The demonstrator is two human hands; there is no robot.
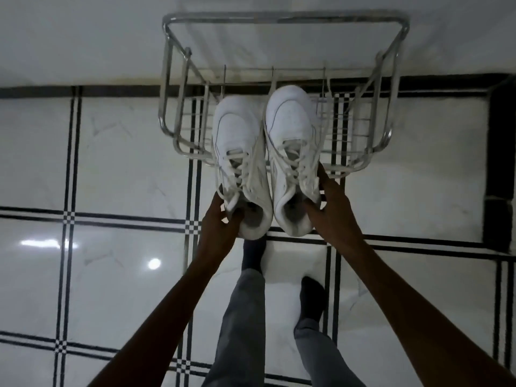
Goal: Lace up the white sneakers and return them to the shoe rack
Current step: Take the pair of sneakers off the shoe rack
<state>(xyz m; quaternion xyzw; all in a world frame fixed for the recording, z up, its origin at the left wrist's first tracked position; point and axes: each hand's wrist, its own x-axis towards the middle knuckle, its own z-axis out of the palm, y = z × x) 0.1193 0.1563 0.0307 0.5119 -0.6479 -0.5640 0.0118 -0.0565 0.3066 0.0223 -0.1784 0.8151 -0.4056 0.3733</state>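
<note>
Two laced white sneakers are held side by side, toes pointing away from me, over the front of a chrome wire shoe rack [178,79]. My left hand [217,222] grips the heel collar of the left sneaker [237,141]. My right hand [332,205] grips the heel and outer side of the right sneaker [290,124]. The right sneaker reaches further over the rack than the left one. Whether the soles touch the rack's wires cannot be told. The rack stands against the white wall and holds no other shoes.
The floor [125,152] is glossy white tile with black line borders and bright light reflections at the left. My legs in grey trousers [245,317] and dark socks stand just below the sneakers. A black band runs along the wall base [83,92].
</note>
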